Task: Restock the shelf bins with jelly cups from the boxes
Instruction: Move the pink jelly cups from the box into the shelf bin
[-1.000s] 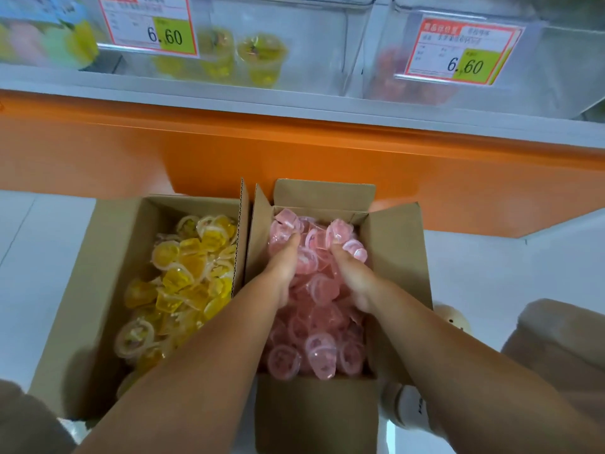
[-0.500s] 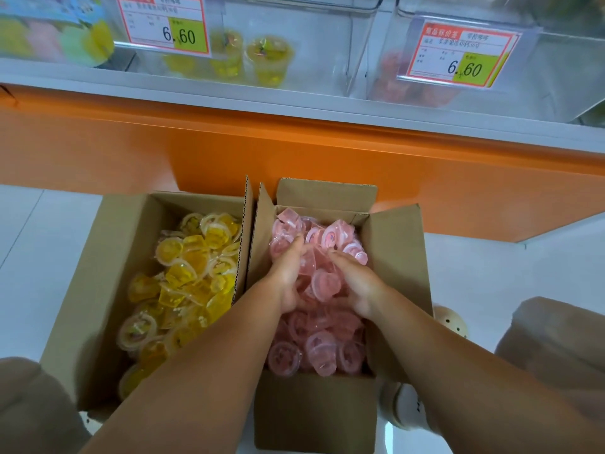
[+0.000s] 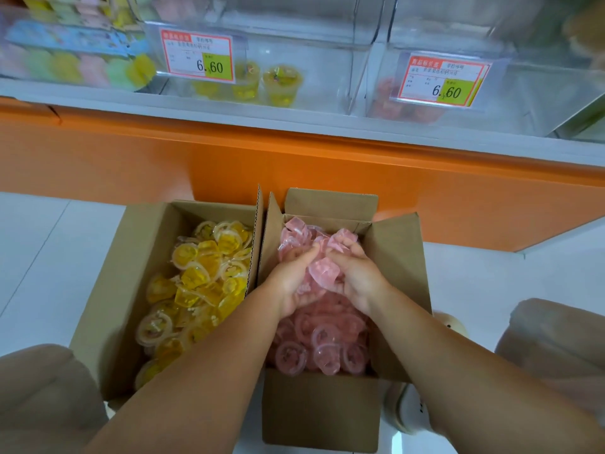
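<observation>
Progress: early by the look of it. Both boxes on the floor are nearly full and the bins above look sparse, so most of the restocking seems left to do.
Left box (image 3: 131,257): lower left of the frame, open, heaped with yellow jelly cups (image 3: 203,283); no hand touches them.
Middle bin (image 3: 311,77): upper centre, clear-walled, with only a few yellow cups at the bottom.
Left hand (image 3: 291,283): centre of the frame, inside the right box, fingers curled round a scoop of pink jelly cups (image 3: 324,273).
Right hand (image 3: 357,280): just beside the left, curled round the same scoop from the other side; the cups sit between the two palms, just above the pile.
Right box (image 3: 396,273): centre right, flaps up, pink cups deep inside.
Right bin (image 3: 523,93): upper right, a small reddish cluster behind the price tag, too blurred to count; likely where this scoop belongs.
</observation>
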A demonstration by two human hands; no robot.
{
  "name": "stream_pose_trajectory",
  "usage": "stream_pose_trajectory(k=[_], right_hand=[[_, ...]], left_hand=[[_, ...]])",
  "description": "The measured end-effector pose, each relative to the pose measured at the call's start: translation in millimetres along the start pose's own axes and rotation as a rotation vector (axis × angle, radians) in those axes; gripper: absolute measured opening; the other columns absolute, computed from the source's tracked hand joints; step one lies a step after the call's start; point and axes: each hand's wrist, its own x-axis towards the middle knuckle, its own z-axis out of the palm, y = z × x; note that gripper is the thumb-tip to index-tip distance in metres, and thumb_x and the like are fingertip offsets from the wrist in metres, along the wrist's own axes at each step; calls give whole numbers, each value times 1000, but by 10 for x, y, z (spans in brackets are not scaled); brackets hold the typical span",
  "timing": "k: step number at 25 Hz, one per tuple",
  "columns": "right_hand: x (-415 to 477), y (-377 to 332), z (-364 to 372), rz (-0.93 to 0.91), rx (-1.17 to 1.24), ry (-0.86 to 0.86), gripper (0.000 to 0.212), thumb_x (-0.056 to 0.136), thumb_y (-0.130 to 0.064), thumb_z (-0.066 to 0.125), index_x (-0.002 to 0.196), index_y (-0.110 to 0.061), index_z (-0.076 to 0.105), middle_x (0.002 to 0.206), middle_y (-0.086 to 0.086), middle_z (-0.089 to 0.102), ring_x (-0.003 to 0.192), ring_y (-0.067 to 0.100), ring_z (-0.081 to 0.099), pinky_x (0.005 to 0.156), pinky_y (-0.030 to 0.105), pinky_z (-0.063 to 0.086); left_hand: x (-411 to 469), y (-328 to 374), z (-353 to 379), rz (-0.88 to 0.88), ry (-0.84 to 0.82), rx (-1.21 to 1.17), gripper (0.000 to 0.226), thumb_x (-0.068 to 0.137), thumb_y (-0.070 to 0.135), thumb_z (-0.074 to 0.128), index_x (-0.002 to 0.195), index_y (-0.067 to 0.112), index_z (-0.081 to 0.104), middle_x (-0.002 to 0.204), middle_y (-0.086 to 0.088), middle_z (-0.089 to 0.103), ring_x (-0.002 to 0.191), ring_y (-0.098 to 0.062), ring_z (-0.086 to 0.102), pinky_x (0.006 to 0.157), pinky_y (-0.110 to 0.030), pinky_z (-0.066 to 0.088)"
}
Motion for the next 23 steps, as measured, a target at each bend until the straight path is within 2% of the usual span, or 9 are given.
stream_pose_trajectory(k=[4,6,8,11,14,16,19,21,23], right_hand=[[-283,-245,21,-90,89,-64,17,94,-15,58,109,-22,56,109,7,64,90,20,66,71,35,51],[-430,-357,36,-111,127,-62,26,93,-18,61,117,-11,51,113,15,61,87,23,66,69,35,52],[-599,-483,75,-161,121,-43,42,89,-22,65,123,-7,46,122,22,58,96,29,66,79,42,54],[-908,-723,175,-277,50,-9,31,92,-23,63,113,-9,46,105,15,58,97,29,62,82,45,53],[-1202,-1023,254,-416,-96,39,39,88,-35,65,114,-10,50,98,11,62,89,30,63,69,39,52],[-1380,-1247,299,-578,-242,92,31,89,-32,64,109,-10,57,93,5,64,84,24,62,71,34,49],[-1602,-1611,373,-853,-393,157,3,92,-17,61,91,-18,58,89,3,60,79,19,58,77,35,49],[-1691,-1872,388,-1030,-455,195,12,91,-14,62,86,-25,58,88,-3,60,84,19,59,81,39,52],[-1670,-2213,323,-1101,-479,269,8,90,-18,63,95,-23,59,89,-10,59,88,16,58,84,40,52]], left_hand=[[-334,127,58,95,-71,-113,36,87,37,74,120,28,63,128,-7,64,104,-25,68,64,-33,59],[-539,207,82,132,-91,-180,35,88,31,74,121,25,62,130,-6,60,110,-27,66,64,-35,61],[-771,285,115,157,-110,-233,34,90,26,72,122,23,62,131,-6,58,112,-27,64,64,-36,62],[-1090,418,178,210,-161,-276,34,91,25,71,123,22,62,139,-7,54,115,-27,62,63,-33,61],[-1359,605,298,281,-187,-305,47,91,22,70,136,19,56,140,-9,56,115,-25,62,58,-32,60],[-1527,750,402,299,-227,-347,49,92,22,67,138,13,54,128,-11,64,103,-22,66,55,-31,60],[-1675,999,534,307,-291,-389,38,94,24,64,129,9,60,102,-11,69,88,-21,67,54,-31,61],[-1724,1168,614,303,-324,-431,37,93,26,65,125,7,61,105,-13,69,96,-25,67,55,-32,61],[-1768,1339,685,301,-350,-474,43,92,27,66,129,6,61,120,-15,66,111,-28,64,51,-31,60]])
